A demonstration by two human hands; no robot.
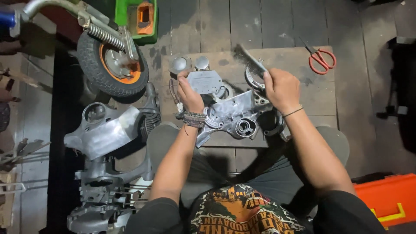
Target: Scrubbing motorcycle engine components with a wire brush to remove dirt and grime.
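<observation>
**Two hands at an engine casing on a wooden board**

You sit on a dark plank floor (277,21), looking down at your knees. To your left stands a stripped scooter frame (104,143), grey and bare, with its front wheel (110,65), black tyre and orange rim, pointing away from you. In front of you lies a square wooden board (320,93), stained with dark patches. An orange toolbox (390,199) sits by your right hip, and a green crate (125,17) lies beyond the wheel.

On the board, between your hands, rests a grey metal engine casing (238,117), with round openings in it. Your left hand (188,93), with woven bands at the wrist, grips a flat grey cover plate (204,81) at the casing's far edge. Your right hand (281,89) is closed around the handle of a brush (249,58), whose bristle end points away and to the left, above the casing's far right corner.

Two small round metal caps (190,64) sit on the board just beyond the plate. Red-handled scissors (320,58) lie near the board's far right corner, well apart from your hands.
</observation>
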